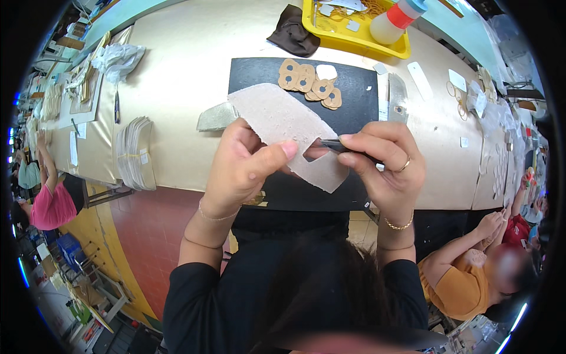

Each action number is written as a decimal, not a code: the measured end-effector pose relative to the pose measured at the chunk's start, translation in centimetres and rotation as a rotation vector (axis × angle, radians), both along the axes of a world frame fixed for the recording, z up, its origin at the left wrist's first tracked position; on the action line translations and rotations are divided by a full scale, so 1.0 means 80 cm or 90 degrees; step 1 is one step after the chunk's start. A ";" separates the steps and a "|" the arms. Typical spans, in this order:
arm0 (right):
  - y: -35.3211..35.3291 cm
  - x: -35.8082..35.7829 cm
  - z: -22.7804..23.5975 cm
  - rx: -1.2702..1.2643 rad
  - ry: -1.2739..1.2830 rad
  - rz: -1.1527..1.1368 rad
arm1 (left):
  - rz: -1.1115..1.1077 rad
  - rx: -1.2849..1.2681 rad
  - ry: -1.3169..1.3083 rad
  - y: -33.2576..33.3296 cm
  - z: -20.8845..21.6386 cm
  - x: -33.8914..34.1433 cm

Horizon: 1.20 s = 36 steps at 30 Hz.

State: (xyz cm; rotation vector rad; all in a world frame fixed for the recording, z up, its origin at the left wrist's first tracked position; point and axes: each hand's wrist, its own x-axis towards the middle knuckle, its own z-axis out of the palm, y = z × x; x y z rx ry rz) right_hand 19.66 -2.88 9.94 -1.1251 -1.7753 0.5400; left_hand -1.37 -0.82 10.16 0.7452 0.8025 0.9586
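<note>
My left hand [239, 165] pinches a flat grey-beige piece [277, 115] with a rough surface, its thumb lying on top and the other fingers partly hidden beneath. Near the piece's lower right end is a small angular cut-out. My right hand [386, 159] grips a slim dark tool [334, 144], perhaps tweezers, whose tip reaches the edge of that cut-out. Both hands are raised over a black mat [354, 76]. On the mat, just beyond the held piece, lie several tan rounded pieces with dark-looking holes [305, 76] and a small white piece [326, 72].
At the back stands a yellow tray [354, 48] holding a bottle with a red band [386, 26]; a dark cloth [295, 32] lies beside it. Left are stacked curved panels [135, 153] and a silvery piece [215, 118]. A person in orange [460, 283] sits at right, another in pink [53, 206] at left.
</note>
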 end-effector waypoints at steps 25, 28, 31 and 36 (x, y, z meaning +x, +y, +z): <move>0.082 0.017 -0.115 -0.158 -0.114 -0.193 | -0.154 -0.097 -0.061 -0.006 -0.060 -0.025; 0.107 0.008 -0.129 -0.201 -0.229 -0.172 | -0.114 -0.132 -0.129 -0.011 -0.080 -0.029; 0.118 0.001 -0.136 -0.222 -0.276 -0.161 | -0.063 -0.165 -0.297 -0.012 -0.099 -0.032; 0.115 0.005 -0.135 -0.206 -0.255 -0.172 | -0.020 -0.233 -0.170 -0.021 -0.104 -0.040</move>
